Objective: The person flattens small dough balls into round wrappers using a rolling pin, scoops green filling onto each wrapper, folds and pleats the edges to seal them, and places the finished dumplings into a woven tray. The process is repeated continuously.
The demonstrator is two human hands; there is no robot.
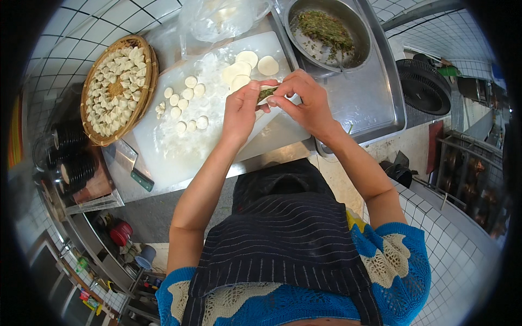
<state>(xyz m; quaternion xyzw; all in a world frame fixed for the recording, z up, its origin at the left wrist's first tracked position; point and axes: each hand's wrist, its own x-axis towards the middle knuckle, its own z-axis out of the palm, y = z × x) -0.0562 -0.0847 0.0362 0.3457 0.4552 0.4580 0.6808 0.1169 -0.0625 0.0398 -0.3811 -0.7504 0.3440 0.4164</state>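
Between both hands is a dumpling wrapper with green filling (265, 94). My left hand (242, 108) holds its left side, fingers beneath it. My right hand (304, 100) pinches its right edge between thumb and fingers. Several rolled dough wrappers (237, 72) lie just beyond my hands on a floured white cutting board (220, 140). To the left, small dough discs (188, 93) are scattered beside a little pile of dough pieces (160, 109). At the upper right, a steel bowl (361, 45) contains chopped green filling (322, 28).
A woven bamboo tray (153, 81) full of folded dumplings (132, 67) stands at the left. A cleaver (140, 179) lies by the board's lower left. A clear plastic bag (212, 24) sits behind the board. The bowl rests in a large metal tray (383, 98); a black fan (424, 86) is farther right.
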